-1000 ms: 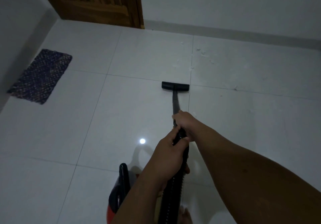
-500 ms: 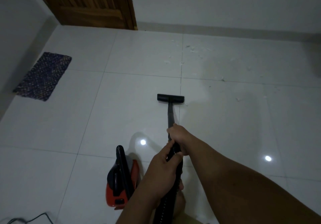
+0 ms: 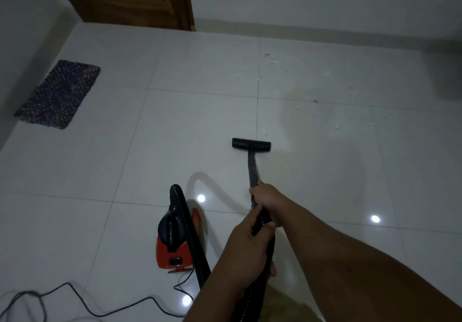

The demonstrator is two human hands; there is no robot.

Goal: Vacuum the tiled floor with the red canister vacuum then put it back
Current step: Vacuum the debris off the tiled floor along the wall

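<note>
The floor head (image 3: 251, 144) has slid back toward me since a moment ago, and more of the red canister vacuum (image 3: 175, 241) shows now. I see my right hand (image 3: 266, 198) clenched round the black wand (image 3: 252, 169), my left hand (image 3: 246, 249) gripping the ribbed hose just behind it. The canister sits on the tiled floor (image 3: 100, 184) to their left, its cord (image 3: 75, 294) trailing nearer me. White scraps (image 3: 273, 59) lie beyond the head; a dark mat (image 3: 58, 94) lies far left.

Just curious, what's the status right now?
Both hands, left and right, grip the wand. Floor head flat on tile, debris ahead. Cord trails behind.
</note>
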